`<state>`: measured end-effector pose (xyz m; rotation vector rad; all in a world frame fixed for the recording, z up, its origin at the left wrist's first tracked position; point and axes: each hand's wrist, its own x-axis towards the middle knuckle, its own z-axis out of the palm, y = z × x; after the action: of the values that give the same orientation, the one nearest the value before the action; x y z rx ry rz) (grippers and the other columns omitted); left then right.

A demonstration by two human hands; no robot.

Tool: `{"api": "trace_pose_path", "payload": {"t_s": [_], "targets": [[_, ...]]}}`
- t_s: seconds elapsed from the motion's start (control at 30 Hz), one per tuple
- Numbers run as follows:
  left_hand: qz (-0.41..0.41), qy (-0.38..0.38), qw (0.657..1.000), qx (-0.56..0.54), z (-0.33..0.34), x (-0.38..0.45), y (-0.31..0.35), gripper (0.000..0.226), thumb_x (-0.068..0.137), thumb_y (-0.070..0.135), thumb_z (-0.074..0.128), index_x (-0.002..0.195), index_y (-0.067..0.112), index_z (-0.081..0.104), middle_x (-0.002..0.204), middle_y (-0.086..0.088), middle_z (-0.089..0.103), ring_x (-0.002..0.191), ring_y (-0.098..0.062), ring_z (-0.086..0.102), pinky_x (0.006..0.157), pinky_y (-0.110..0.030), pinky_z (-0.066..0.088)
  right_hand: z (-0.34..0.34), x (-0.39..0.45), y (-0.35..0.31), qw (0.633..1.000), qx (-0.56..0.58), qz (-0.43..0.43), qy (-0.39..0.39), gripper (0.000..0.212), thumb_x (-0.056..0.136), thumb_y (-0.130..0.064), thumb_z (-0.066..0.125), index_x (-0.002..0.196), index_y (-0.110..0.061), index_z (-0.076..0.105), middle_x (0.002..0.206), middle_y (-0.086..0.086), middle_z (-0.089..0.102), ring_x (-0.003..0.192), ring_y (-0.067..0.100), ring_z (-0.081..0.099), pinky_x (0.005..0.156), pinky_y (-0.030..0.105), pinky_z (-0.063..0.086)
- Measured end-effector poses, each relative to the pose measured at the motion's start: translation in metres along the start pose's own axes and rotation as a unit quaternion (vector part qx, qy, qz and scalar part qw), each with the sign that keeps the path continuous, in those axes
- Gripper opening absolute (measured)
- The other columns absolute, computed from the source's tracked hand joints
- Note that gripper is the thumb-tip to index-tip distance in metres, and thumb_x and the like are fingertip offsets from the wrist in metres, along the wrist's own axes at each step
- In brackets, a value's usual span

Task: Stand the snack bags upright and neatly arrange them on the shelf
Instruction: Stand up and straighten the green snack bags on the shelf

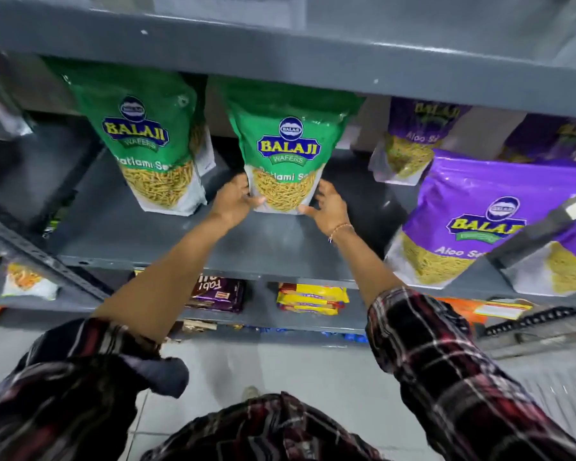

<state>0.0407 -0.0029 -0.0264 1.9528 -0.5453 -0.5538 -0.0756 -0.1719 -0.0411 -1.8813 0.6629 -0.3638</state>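
A green Balaji snack bag (288,141) stands upright in the middle of the grey shelf (246,247). My left hand (234,201) grips its lower left corner and my right hand (328,204) is pressed against its lower right corner. A second green bag (147,138) stands upright to the left, with another bag partly hidden behind it. To the right stand purple Balaji bags: one at the back (413,141), a large one at the front (479,214), and more cut off at the right edge (572,261).
The grey shelf above (280,61) overhangs the bag tops. A slotted upright (34,251) crosses at the left, with small snack packs (27,281) beyond it. The lower shelf holds a brown packet (217,294) and yellow packets (310,297). Grey tiled floor lies below.
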Motion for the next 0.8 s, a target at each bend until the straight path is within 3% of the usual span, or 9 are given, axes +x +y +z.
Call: {"api": "trace_pose_path", "payload": {"t_s": [0.2,0.33,0.4,0.47,0.57,0.67,0.8], "targets": [[0.011,0.022,1.000,0.001,0.000,-0.015,-0.005,0.046,0.078,0.017,0.073,0.117,0.003,0.055,0.126,-0.014,0.063,0.116,-0.024,0.059,0.103,-0.040,0.046,0.001,-0.011,0.002,0.999,0.014,0.008,0.034,0.057,0.064,-0.003,0.079,0.115,-0.006,0.053,0.117,0.013,0.065,0.102,0.018,0.060,0.094,0.030,0.049],[0.011,0.020,1.000,-0.021,0.002,-0.037,-0.020,0.047,0.074,0.020,0.076,0.116,0.010,0.058,0.128,-0.012,0.062,0.118,-0.022,0.057,0.099,-0.033,0.044,0.001,-0.041,0.009,0.999,0.007,-0.009,0.040,0.052,0.064,-0.008,0.080,0.110,-0.012,0.056,0.107,0.000,0.066,0.088,-0.002,0.060,0.072,-0.001,0.043],[0.021,0.019,0.999,-0.026,0.003,-0.052,-0.027,0.045,0.074,0.019,0.076,0.115,0.013,0.059,0.127,-0.011,0.064,0.118,-0.022,0.058,0.098,-0.032,0.044,0.001,-0.056,0.014,0.999,0.017,-0.016,0.044,0.049,0.063,-0.008,0.080,0.105,-0.016,0.057,0.101,-0.005,0.064,0.079,-0.015,0.058,0.068,-0.005,0.042],[0.034,0.024,0.999,-0.023,0.005,-0.068,-0.032,0.045,0.074,0.018,0.076,0.115,0.013,0.059,0.124,-0.011,0.065,0.116,-0.022,0.059,0.099,-0.033,0.046,0.000,-0.072,0.017,0.999,0.016,-0.018,0.048,0.049,0.063,-0.009,0.081,0.106,-0.014,0.058,0.102,-0.002,0.065,0.081,-0.012,0.059,0.070,-0.006,0.042],[0.041,0.027,0.999,-0.012,0.008,-0.086,-0.037,0.045,0.075,0.019,0.075,0.117,0.013,0.059,0.122,-0.011,0.067,0.114,-0.022,0.060,0.102,-0.039,0.047,0.000,-0.093,0.019,0.998,0.005,-0.024,0.051,0.054,0.062,-0.011,0.082,0.111,-0.007,0.058,0.109,0.008,0.068,0.092,0.006,0.059,0.071,-0.004,0.041],[0.041,0.021,0.999,-0.013,0.010,-0.100,-0.037,0.046,0.076,0.019,0.074,0.119,0.014,0.059,0.122,-0.008,0.067,0.115,-0.021,0.060,0.104,-0.043,0.046,-0.003,-0.110,0.019,0.998,-0.003,-0.029,0.055,0.053,0.063,-0.015,0.082,0.111,-0.008,0.058,0.112,0.009,0.068,0.093,0.006,0.058,0.080,0.008,0.044],[0.047,0.017,0.999,-0.012,0.015,-0.114,-0.033,0.047,0.078,0.019,0.073,0.122,0.015,0.057,0.124,-0.007,0.066,0.117,-0.020,0.060,0.106,-0.044,0.045,-0.008,-0.125,0.019,0.998,-0.006,-0.036,0.054,0.054,0.064,-0.014,0.081,0.112,-0.007,0.058,0.113,0.012,0.067,0.094,0.009,0.057,0.083,0.014,0.045]]}}
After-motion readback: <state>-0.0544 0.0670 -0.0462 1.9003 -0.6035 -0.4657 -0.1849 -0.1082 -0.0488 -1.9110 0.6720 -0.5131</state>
